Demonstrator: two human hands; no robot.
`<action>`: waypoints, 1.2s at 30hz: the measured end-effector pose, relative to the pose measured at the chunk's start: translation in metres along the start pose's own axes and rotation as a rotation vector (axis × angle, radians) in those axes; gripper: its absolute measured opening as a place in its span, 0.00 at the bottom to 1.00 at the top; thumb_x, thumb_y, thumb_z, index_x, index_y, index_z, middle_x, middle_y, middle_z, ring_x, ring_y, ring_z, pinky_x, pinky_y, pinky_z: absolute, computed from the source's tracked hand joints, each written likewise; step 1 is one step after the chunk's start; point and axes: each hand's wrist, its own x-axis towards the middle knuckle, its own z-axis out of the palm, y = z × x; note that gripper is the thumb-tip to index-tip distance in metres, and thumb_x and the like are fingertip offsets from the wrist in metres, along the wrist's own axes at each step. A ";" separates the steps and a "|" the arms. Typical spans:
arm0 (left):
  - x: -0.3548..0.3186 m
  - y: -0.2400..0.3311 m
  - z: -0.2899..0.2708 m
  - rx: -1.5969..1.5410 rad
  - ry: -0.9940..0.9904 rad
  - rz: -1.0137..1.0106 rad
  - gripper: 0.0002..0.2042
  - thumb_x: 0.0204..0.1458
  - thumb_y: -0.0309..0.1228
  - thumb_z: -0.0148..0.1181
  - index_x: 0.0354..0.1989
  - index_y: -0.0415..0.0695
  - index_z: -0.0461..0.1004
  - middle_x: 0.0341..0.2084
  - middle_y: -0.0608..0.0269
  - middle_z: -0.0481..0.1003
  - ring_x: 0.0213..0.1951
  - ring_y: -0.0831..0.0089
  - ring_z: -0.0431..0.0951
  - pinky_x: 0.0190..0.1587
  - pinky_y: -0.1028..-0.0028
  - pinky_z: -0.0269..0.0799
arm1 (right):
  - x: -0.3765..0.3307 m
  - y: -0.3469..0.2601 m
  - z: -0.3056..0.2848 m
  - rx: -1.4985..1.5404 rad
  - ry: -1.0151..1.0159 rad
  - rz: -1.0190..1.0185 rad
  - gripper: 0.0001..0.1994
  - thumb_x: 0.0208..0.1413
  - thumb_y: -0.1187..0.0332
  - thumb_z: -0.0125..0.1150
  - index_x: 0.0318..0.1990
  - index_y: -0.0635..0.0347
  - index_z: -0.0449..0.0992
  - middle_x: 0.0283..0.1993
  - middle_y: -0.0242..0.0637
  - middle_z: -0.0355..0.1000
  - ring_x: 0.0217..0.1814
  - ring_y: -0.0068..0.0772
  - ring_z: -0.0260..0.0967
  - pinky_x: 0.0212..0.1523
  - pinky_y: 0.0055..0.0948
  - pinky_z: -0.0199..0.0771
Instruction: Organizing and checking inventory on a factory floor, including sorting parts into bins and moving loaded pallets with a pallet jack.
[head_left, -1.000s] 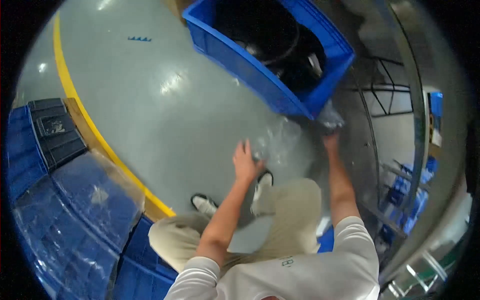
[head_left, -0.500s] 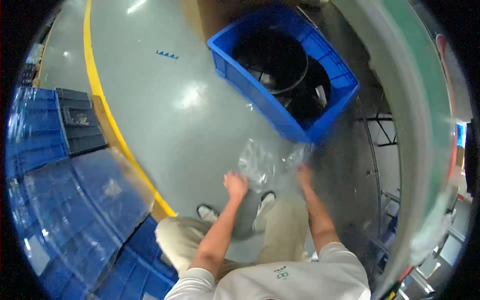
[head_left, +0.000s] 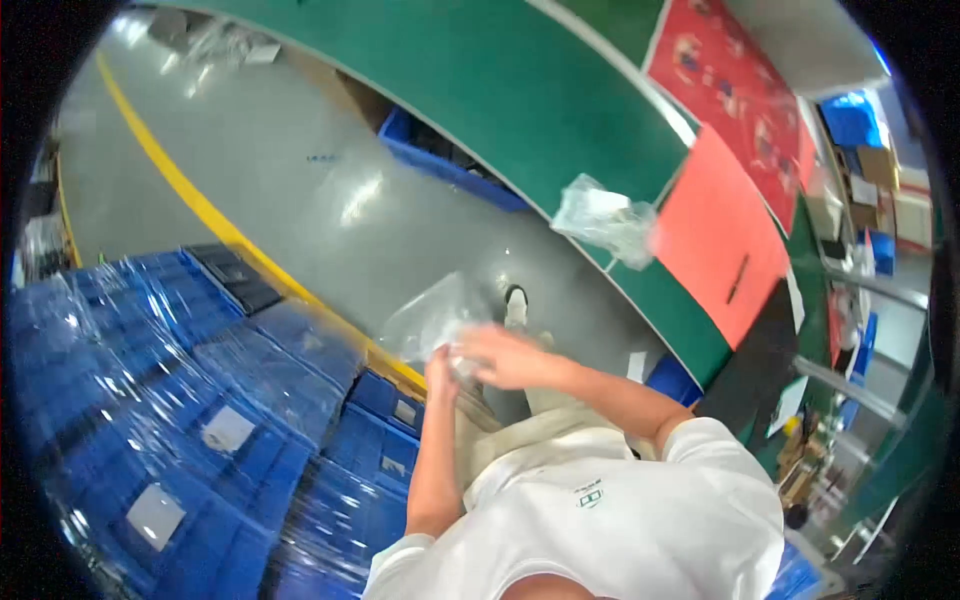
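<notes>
A crumpled clear plastic bag (head_left: 432,312) hangs in front of me above the grey floor, its sheet spreading away from my hands. My left hand (head_left: 440,372) is closed on its near edge. Right beside it, my right hand (head_left: 497,357) reaches across from the right, fingers bent onto the bunched plastic and somewhat blurred. Their fingertips nearly meet, and the plastic between them is partly hidden.
Film-wrapped blue crates (head_left: 230,380) are stacked at my left, beside a yellow floor line (head_left: 170,170). A green worktable (head_left: 470,80) curves along the right, with another clear bag (head_left: 610,222) and a red sheet (head_left: 722,235) on it. A blue bin (head_left: 450,165) stands partly beneath.
My view has swung up and right, bringing the green worktable in. My hands, formerly apart low over the floor with plastic near both, have come together on the bag.
</notes>
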 end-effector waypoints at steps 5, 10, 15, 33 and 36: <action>-0.076 0.048 -0.052 0.349 0.288 0.262 0.17 0.43 0.22 0.49 0.44 0.34 0.67 0.34 0.60 0.72 0.31 0.70 0.73 0.32 0.71 0.68 | -0.027 0.022 -0.172 -0.779 0.831 0.560 0.34 0.41 0.58 0.62 0.57 0.56 0.57 0.60 0.54 0.51 0.59 0.53 0.52 0.55 0.43 0.56; -0.109 0.071 -0.073 0.400 0.378 0.486 0.15 0.39 0.25 0.51 0.38 0.33 0.71 0.30 0.54 0.74 0.29 0.63 0.74 0.31 0.68 0.68 | -0.055 0.094 -0.137 -0.643 0.565 0.499 0.22 0.44 0.68 0.56 0.50 0.54 0.64 0.47 0.49 0.63 0.48 0.52 0.61 0.45 0.42 0.64; -0.122 0.069 -0.052 0.787 0.492 0.781 0.15 0.41 0.29 0.52 0.38 0.35 0.71 0.33 0.47 0.74 0.36 0.58 0.75 0.38 0.62 0.67 | 0.011 -0.028 -0.030 -0.038 0.681 0.437 0.12 0.45 0.65 0.59 0.33 0.63 0.69 0.30 0.47 0.70 0.33 0.45 0.68 0.34 0.37 0.67; -0.117 0.258 0.047 -0.208 -0.121 0.222 0.15 0.47 0.32 0.54 0.42 0.39 0.68 0.33 0.58 0.72 0.35 0.66 0.74 0.37 0.65 0.72 | 0.197 -0.130 -0.034 0.081 0.308 -0.107 0.14 0.46 0.67 0.54 0.41 0.62 0.72 0.46 0.43 0.68 0.51 0.46 0.62 0.52 0.34 0.61; -0.111 0.332 0.055 -0.298 0.008 0.268 0.16 0.45 0.28 0.53 0.45 0.38 0.67 0.35 0.56 0.72 0.35 0.62 0.75 0.38 0.62 0.73 | 0.263 -0.108 -0.069 -0.039 0.455 -0.080 0.12 0.49 0.67 0.54 0.40 0.63 0.73 0.41 0.42 0.72 0.45 0.40 0.69 0.46 0.30 0.67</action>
